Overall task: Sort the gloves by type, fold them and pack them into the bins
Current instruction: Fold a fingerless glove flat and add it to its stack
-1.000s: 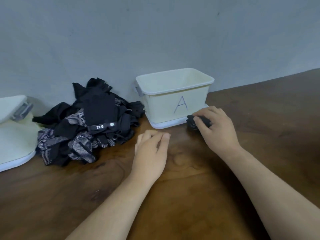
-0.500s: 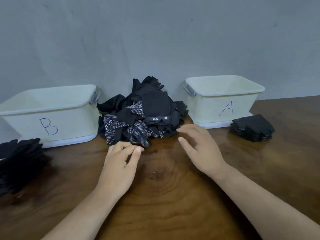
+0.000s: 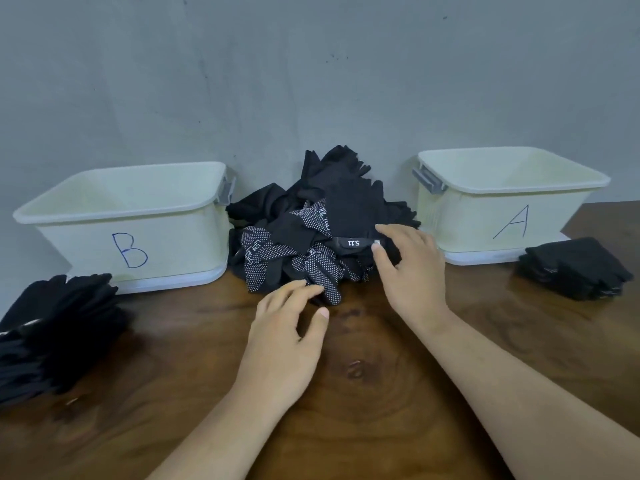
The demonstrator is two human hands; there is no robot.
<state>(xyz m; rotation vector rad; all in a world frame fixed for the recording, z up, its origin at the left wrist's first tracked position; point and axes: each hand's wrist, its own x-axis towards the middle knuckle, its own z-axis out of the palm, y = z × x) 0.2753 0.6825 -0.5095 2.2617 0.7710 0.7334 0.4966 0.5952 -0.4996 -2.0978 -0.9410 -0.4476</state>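
Head view: left hand (image 3: 280, 341), right hand (image 3: 412, 271) spread, touching glove pile (image 3: 294, 251); bin B (image 3: 173, 244), bin A (image 3: 467, 223) flanking.

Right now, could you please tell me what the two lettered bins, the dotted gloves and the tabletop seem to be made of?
Bin B and bin A: likely plastic, pale cream, matte; thin moulded rims, grey clip handles.
Dotted gloves: black knit fabric, probably, with small white grip dots.
Tabletop: dark wood or wood veneer, glossy; grain rings and reflections.

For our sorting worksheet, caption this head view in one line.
Left hand and right hand reach for the glove heap between bin B and bin A; folded stacks lie alongside.
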